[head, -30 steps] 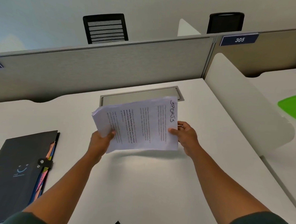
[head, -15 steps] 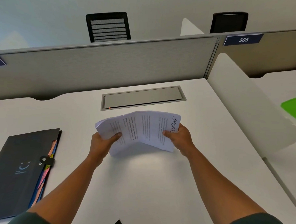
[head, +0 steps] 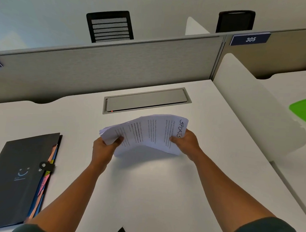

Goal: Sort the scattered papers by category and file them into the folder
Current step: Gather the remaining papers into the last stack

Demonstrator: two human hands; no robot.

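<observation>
Over the desk point(head: 153, 195), left hand point(head: 103, 148) and right hand point(head: 186, 141) each clasp the gathered papers point(head: 148, 131); closed folder point(head: 20, 171) awaits, filing seemingly undone

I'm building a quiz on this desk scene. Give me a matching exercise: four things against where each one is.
1. stack of white printed papers
2. dark grey expanding folder
3. bright green flat sheet
4. black mesh-back chair

A. behind the partition
B. neighbouring desk, far right
C. closed, on the desk at left
D. held in both hands

Pairs: 1-D, 2-C, 3-B, 4-A
</observation>
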